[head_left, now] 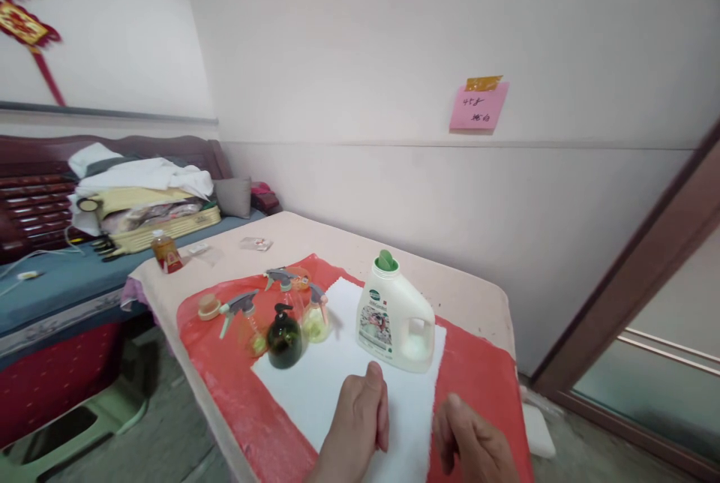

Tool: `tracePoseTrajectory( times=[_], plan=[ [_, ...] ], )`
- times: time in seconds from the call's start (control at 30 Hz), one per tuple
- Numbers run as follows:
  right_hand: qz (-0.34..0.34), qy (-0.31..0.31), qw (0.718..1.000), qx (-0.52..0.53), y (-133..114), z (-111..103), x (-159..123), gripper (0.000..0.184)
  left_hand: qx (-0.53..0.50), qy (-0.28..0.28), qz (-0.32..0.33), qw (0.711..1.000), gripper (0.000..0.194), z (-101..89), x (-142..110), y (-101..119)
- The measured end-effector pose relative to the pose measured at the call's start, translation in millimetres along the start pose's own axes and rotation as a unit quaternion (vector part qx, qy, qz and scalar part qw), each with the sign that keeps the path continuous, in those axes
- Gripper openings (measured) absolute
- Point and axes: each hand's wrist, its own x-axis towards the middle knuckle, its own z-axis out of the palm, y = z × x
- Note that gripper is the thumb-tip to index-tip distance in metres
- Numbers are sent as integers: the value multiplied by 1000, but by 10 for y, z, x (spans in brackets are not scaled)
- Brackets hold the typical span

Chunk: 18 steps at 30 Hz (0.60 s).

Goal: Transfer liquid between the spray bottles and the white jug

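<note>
Over the front of a white cloth [304,397], my left hand [358,414] is closed in a loose fist with the thumb uppermost, and nothing shows in it. To its right, my right hand [471,438] hangs with its fingers curled in, also with no object visible. Neither hand touches the white detergent jug [398,318], which stands upright just beyond them with a green piece in its mouth. Left of the jug are a dark green pump bottle [284,342] and clear spray bottles [316,322] with grey trigger heads. A small round tan-lidded container [208,307] sits farther left.
A red plastic sheet [236,415] lies under the cloth on a pale table [337,241]. A bottle of amber liquid [166,252] stands at the table's left edge. Beyond are a bed with piled bedding [146,187], and a red-covered stool [56,378]. The wall carries a pink note [478,108].
</note>
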Motion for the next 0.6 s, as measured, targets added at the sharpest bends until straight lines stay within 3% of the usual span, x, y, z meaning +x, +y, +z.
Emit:
tracePoseTrajectory(
  times=[0.2,0.6],
  plan=[
    [59,-8,998,13,75,72,27,66,-59,64,-48,995,75,19,111,-71],
    [88,33,994,50,61,48,69,68,-80,56,-77,992,75,150,142,-161]
  ],
)
